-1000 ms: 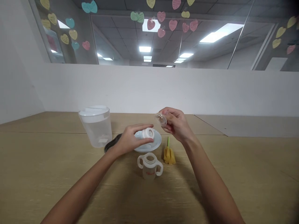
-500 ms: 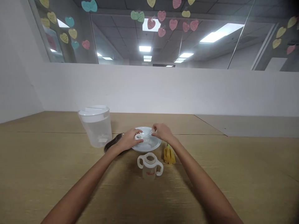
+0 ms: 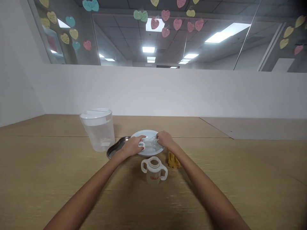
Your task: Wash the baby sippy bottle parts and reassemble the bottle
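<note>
Over the white bowl [image 3: 146, 132], my left hand [image 3: 131, 146] is closed round a white ring-shaped bottle collar [image 3: 142, 146]. My right hand [image 3: 165, 139] pinches a small, thin, clear piece [image 3: 153, 138] at the bowl's right side; its exact kind is too faint to tell. Below the fingers, clear shapes show in the bowl, hard to make out. In front of the bowl a translucent two-handled baby bottle [image 3: 153, 175] with red print stands upright, its top uncovered. Neither hand touches it.
A tall translucent lidded bucket [image 3: 102, 132] stands at the left back. Beside it lies a metal kidney dish [image 3: 115, 149], partly behind my left hand. A yellow sponge-like brush head [image 3: 173, 161] lies under my right forearm. A white wall [image 3: 153, 92] rises behind the table.
My left hand has shifted slightly left and down with the collar. My right hand has dropped a little lower toward the bowl. More of the kidney dish now shows.
</note>
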Demonstrator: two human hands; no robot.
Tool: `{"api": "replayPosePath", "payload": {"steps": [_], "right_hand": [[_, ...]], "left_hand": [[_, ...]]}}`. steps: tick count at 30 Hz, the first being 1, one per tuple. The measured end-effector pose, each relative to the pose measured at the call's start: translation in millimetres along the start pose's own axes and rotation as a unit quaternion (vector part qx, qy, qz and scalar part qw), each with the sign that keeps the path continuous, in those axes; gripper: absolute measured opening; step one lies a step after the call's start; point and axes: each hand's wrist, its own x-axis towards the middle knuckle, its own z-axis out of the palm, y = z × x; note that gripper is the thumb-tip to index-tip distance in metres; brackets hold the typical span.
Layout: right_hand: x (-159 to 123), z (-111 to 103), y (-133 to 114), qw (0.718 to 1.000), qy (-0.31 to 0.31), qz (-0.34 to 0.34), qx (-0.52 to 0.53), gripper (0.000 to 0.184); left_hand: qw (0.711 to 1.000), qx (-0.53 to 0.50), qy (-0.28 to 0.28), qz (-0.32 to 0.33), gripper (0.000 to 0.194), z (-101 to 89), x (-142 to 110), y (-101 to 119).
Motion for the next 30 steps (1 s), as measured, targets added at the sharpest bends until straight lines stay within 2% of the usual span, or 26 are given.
{"api": "replayPosePath", "payload": {"steps": [7, 16, 26, 30], "right_hand": [[-1.2, -3.6, -3.5, 0.999, 0.006, 0.009, -0.033, 0.025], [-0.6, 2.6, -7.2, 0.998, 0.011, 0.014, -0.053, 0.025], [-2.0, 1.5, -8.9, 0.999, 0.011, 0.019, -0.031, 0.026], [-2.4, -2.9, -6.9, 1.000, 0.009, 0.019, -0.005, 0.027]], "left_hand": [[0.997, 0.059, -0.029, -0.037, 0.057, -2.2, -2.1, 2.7], [0.994, 0.088, -0.031, -0.055, 0.051, 5.7, 7.2, 1.3], [0.998, 0.033, -0.027, -0.035, 0.057, 5.8, 7.1, -2.3], [0.999, 0.001, -0.005, -0.033, 0.055, -2.6, 7.5, -1.0]]}}
